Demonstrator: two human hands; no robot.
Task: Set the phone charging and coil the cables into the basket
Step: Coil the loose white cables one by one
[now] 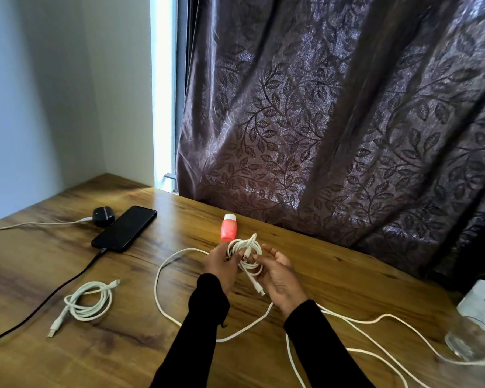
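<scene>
A black phone [125, 228] lies face up on the wooden table [140, 345] with a black cable [53, 295] plugged into its near end. My left hand [221, 264] and my right hand [280, 275] both hold a partly wound white cable coil [245, 253] above the table; one plug hangs down between my hands. The rest of that white cable [163, 301] loops loose over the table. Another white cable [88, 302] lies coiled at the left. No basket is in view.
A black earbud case [103, 216] with a green light and a white lead sits behind the phone. A pink bottle [229, 227] lies beyond my hands. A clear glass jar [473, 340] and a white box [482, 301] stand at the right edge. A patterned curtain hangs behind.
</scene>
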